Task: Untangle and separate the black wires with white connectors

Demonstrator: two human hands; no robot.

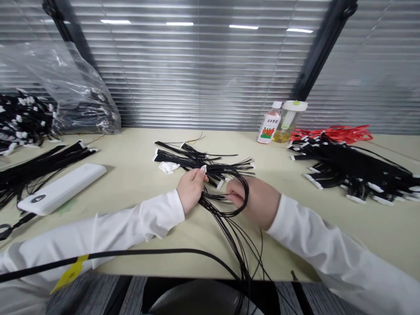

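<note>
On a pale cream table, the left hand [192, 188] pinches a looped bundle of thin black wires [229, 214] at its upper left. The loop bows rightward across the right hand [254, 197], whose fingers curl beside strands; whether they grip any, I cannot tell. The left is nearer the pinched end; the bundle's long axis trails down-right, over the near edge.

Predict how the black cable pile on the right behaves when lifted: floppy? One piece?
The black cable pile is likely floppy: similar black strands at the left hand loop and trail past the table edge. It probably won't lift as one, since its white ends fan out; those may snag.
</note>
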